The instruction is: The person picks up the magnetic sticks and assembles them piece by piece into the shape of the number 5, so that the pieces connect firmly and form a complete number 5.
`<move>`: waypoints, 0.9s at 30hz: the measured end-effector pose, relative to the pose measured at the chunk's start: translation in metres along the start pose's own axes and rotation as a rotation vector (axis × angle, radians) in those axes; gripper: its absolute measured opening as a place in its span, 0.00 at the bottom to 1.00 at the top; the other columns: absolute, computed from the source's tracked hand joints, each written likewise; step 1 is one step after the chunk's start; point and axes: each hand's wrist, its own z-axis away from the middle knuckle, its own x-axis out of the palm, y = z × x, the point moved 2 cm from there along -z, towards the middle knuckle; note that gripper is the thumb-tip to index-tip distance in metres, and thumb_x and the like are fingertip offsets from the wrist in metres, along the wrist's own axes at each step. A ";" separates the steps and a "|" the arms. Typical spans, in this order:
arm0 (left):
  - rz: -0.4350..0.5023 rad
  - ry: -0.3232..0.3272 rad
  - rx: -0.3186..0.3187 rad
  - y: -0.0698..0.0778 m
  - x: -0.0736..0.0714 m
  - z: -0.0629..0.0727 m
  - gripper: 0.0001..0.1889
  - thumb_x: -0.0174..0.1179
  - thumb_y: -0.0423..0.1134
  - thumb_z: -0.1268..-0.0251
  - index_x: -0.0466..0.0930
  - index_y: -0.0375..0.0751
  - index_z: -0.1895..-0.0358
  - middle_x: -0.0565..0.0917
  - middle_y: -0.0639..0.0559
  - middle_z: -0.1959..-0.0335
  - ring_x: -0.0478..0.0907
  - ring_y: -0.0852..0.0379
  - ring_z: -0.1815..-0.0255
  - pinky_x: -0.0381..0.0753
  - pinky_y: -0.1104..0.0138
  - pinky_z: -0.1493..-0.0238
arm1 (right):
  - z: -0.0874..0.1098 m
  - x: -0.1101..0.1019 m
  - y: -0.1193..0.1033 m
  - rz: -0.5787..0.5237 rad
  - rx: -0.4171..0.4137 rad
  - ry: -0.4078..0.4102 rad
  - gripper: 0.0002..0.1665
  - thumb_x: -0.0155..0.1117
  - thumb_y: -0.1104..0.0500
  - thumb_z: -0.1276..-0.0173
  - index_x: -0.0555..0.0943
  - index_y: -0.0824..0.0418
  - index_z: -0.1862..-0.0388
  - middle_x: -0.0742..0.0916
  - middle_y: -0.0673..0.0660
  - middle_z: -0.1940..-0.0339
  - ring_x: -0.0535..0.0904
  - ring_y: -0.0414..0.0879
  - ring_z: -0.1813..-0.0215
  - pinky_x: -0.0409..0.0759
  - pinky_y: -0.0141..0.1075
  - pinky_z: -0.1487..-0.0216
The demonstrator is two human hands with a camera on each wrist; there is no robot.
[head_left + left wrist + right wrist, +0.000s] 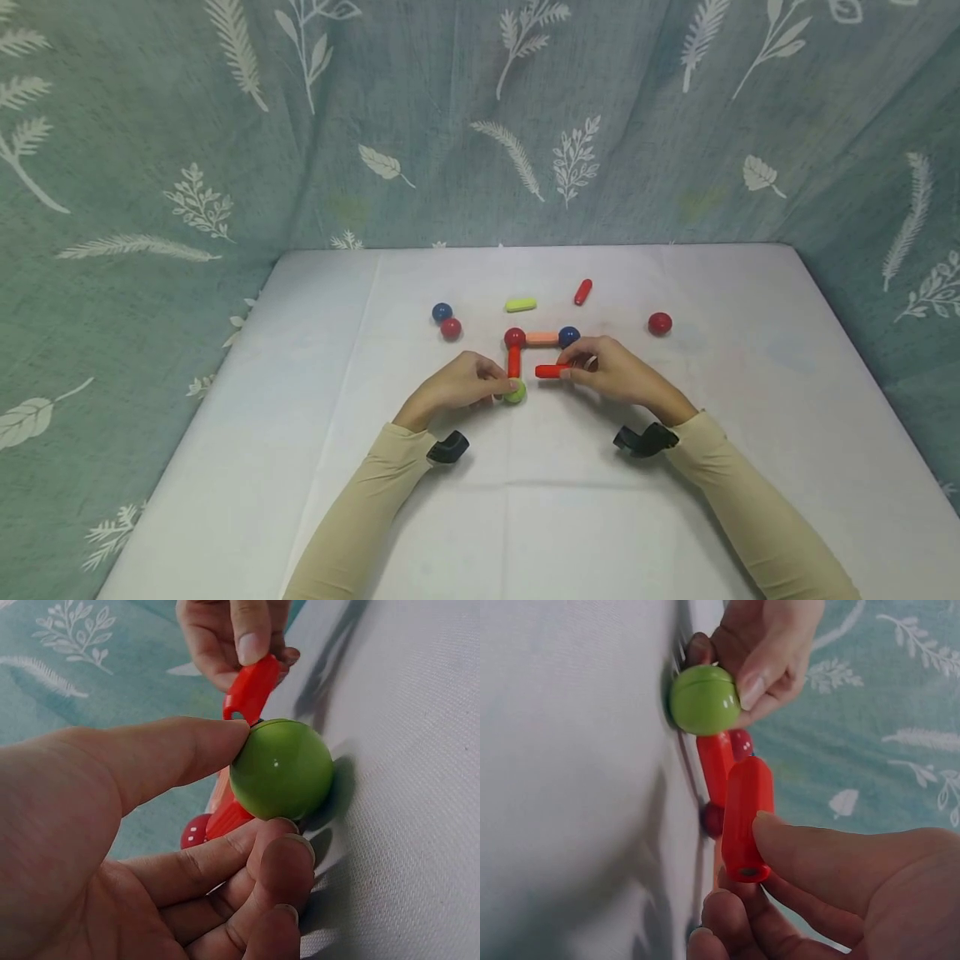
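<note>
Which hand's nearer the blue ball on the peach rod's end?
Right. The right hand holds a red rod close by the blue ball, on its near side; the left hand is farther left, pinching the green ball.

a leaf-patterned teal cloth (442, 92) hangs behind a white-covered table (750, 400).

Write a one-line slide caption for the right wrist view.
The right hand pinches a loose red rod while, beyond it, the left hand holds a green ball.
</note>
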 end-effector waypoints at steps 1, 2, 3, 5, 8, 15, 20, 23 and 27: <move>-0.001 0.001 -0.002 0.000 0.000 0.000 0.15 0.70 0.53 0.36 0.90 0.45 0.58 0.82 0.54 0.72 0.73 0.60 0.74 0.69 0.69 0.73 | 0.001 0.001 0.000 0.000 0.004 -0.005 0.11 0.72 0.62 0.32 0.87 0.60 0.51 0.87 0.55 0.60 0.78 0.46 0.57 0.80 0.34 0.55; -0.002 0.003 -0.004 0.000 0.000 0.000 0.15 0.70 0.54 0.36 0.90 0.46 0.58 0.82 0.54 0.72 0.73 0.60 0.74 0.69 0.69 0.73 | 0.001 0.002 0.000 0.001 0.006 -0.009 0.11 0.72 0.62 0.32 0.87 0.60 0.51 0.87 0.55 0.60 0.78 0.46 0.57 0.79 0.34 0.55; -0.004 0.006 -0.004 0.000 0.000 -0.001 0.16 0.70 0.54 0.35 0.90 0.45 0.57 0.82 0.54 0.72 0.73 0.60 0.73 0.69 0.69 0.73 | 0.002 0.003 0.000 0.000 0.008 -0.012 0.11 0.72 0.61 0.32 0.87 0.60 0.51 0.87 0.55 0.59 0.78 0.46 0.57 0.79 0.34 0.55; -0.004 0.009 -0.004 0.000 0.000 -0.001 0.16 0.69 0.54 0.35 0.90 0.46 0.57 0.82 0.54 0.72 0.73 0.60 0.73 0.69 0.69 0.72 | 0.002 0.004 0.001 -0.001 0.006 -0.019 0.11 0.72 0.61 0.31 0.87 0.60 0.51 0.87 0.55 0.59 0.78 0.46 0.56 0.79 0.33 0.54; -0.004 0.015 -0.006 -0.001 0.001 -0.001 0.16 0.69 0.54 0.35 0.90 0.46 0.57 0.83 0.54 0.72 0.73 0.60 0.73 0.68 0.69 0.72 | 0.002 0.007 0.002 -0.010 -0.004 -0.029 0.12 0.72 0.61 0.31 0.87 0.61 0.50 0.87 0.55 0.59 0.78 0.46 0.56 0.79 0.33 0.54; -0.011 0.021 -0.012 -0.001 0.001 -0.001 0.17 0.69 0.55 0.35 0.90 0.46 0.56 0.83 0.54 0.72 0.73 0.59 0.72 0.68 0.68 0.71 | 0.001 0.011 0.005 -0.010 -0.007 -0.048 0.11 0.71 0.61 0.31 0.87 0.60 0.51 0.87 0.54 0.60 0.77 0.45 0.58 0.77 0.31 0.58; -0.012 0.020 -0.022 -0.001 0.001 -0.001 0.17 0.69 0.56 0.35 0.90 0.46 0.56 0.83 0.54 0.71 0.73 0.59 0.71 0.68 0.68 0.71 | 0.001 0.015 0.006 -0.007 -0.015 -0.052 0.10 0.71 0.61 0.31 0.87 0.60 0.51 0.87 0.54 0.60 0.76 0.45 0.59 0.77 0.32 0.58; -0.014 0.021 -0.022 0.000 0.001 -0.001 0.17 0.69 0.56 0.35 0.90 0.46 0.56 0.83 0.54 0.71 0.73 0.59 0.70 0.68 0.68 0.70 | 0.000 0.017 0.006 -0.005 -0.036 -0.046 0.09 0.71 0.61 0.31 0.87 0.60 0.52 0.87 0.53 0.62 0.76 0.44 0.60 0.76 0.32 0.58; -0.014 0.024 -0.024 0.001 0.001 -0.001 0.17 0.69 0.56 0.35 0.90 0.46 0.56 0.83 0.54 0.71 0.73 0.59 0.70 0.68 0.68 0.69 | -0.001 0.020 0.006 -0.009 -0.044 -0.041 0.09 0.71 0.61 0.31 0.87 0.60 0.53 0.87 0.52 0.63 0.76 0.43 0.60 0.76 0.32 0.58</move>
